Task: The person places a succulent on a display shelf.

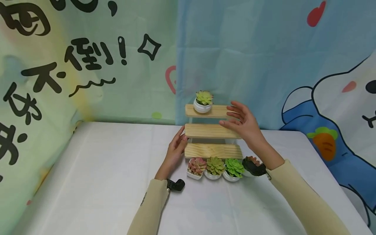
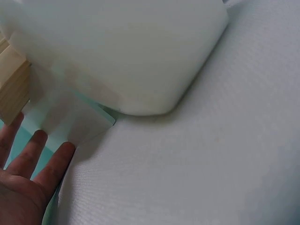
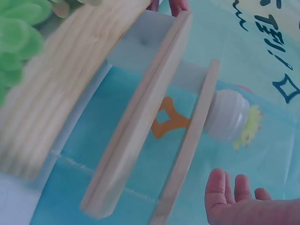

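Observation:
A three-tier stand with pale wooden shelves [image 1: 212,131] and translucent side panels [image 2: 65,112] stands on the table. On its top shelf [image 1: 218,112], left of the middle, sits a yellow-green succulent in a round white pot [image 1: 202,107]. My left hand [image 1: 175,150] rests at the stand's left side, its extended fingers [image 2: 56,164] against the side panel by a shelf's end. With fingers loosely bent and nothing held, my right hand [image 1: 242,122] hovers at the right end of the upper shelves. In the right wrist view, its fingertips [image 3: 216,180] point up beside the top shelf.
Several potted succulents line up before the bottom shelf: a pink one in a square pot [image 1: 195,168], a yellowish-green one [image 1: 215,167], a bright green one [image 1: 234,169] and a reddish one [image 1: 253,160] partly behind my right wrist device. Printed cloth [image 1: 235,58] hangs behind the white table [image 1: 111,176].

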Motion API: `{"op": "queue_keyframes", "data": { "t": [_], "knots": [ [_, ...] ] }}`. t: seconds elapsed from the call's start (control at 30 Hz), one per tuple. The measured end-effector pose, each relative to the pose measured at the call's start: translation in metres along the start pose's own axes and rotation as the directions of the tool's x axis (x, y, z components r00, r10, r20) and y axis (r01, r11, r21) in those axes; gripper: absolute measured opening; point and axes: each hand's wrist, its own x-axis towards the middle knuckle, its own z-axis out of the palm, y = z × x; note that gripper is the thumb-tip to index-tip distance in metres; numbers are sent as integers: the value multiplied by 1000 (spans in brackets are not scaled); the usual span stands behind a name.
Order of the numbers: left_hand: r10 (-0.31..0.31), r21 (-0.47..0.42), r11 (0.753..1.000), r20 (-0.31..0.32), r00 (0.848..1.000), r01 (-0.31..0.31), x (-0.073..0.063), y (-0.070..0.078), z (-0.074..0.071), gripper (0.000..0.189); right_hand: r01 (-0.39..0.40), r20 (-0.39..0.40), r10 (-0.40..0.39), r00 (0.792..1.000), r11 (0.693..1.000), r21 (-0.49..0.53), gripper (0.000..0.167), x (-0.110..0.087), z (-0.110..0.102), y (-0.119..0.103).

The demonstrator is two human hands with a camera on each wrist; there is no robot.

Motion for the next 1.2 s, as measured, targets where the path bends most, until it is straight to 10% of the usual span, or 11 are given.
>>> {"op": "queue_keyframes", "data": {
  "t": [0.6, 1.2],
  "knots": [
    [-1, 2, 1000, 0, 1000, 1, 5, 2, -2, 53, 39, -81, -35, 996, 998, 51, 72, -59, -25, 26],
    [-13, 1, 1000, -10, 1000, 13, -3, 3, 3, 53, -197, -200, 208, 957, 977, 77, 72, -99, -47, 83]
  ]
}}
